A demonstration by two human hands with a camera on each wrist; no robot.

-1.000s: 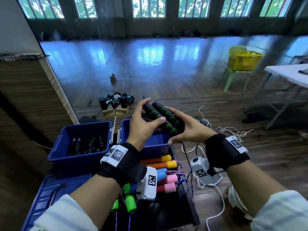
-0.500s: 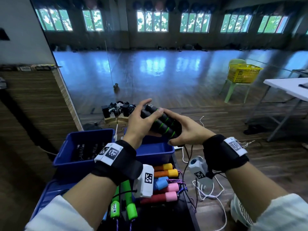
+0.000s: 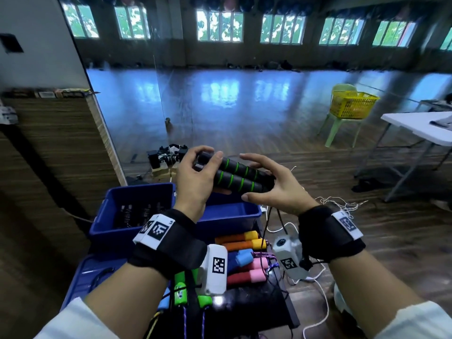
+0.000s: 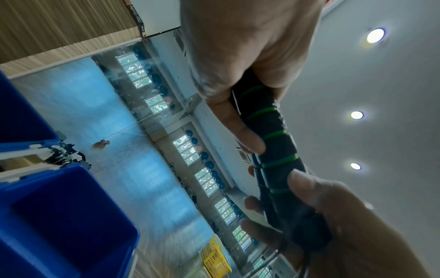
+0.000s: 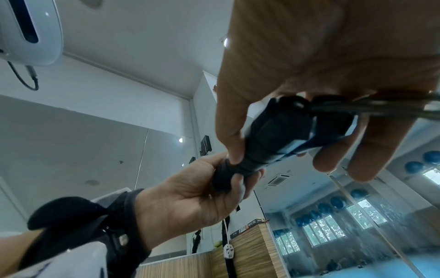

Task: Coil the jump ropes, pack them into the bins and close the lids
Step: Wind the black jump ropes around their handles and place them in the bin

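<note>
A pair of black jump rope handles with green rings [image 3: 236,176] lies side by side, almost level, held in the air above the right blue bin [image 3: 232,212]. My left hand [image 3: 195,176] grips their left end with curled fingers. My right hand [image 3: 254,182] holds the right end, thumb below and fingers over the top. The left wrist view shows the handles [image 4: 273,135] between both hands. The right wrist view shows the cord [image 5: 381,111] leaving the handle ends [image 5: 273,139]. The left blue bin [image 3: 137,192] holds black ropes [image 3: 137,214].
Orange [image 3: 239,238], blue [image 3: 242,256], pink [image 3: 252,270] and green [image 3: 181,287] rope handles lie on a dark stand near me. A blue lid [image 3: 90,272] lies low left. A white device [image 3: 288,255] and cables are on the floor at right. Farther right stands a white table [image 3: 420,128].
The handles have turned from a steep slant to almost level and now sit a little farther right. My left hand has slid onto their left end. The view has tipped upward.
</note>
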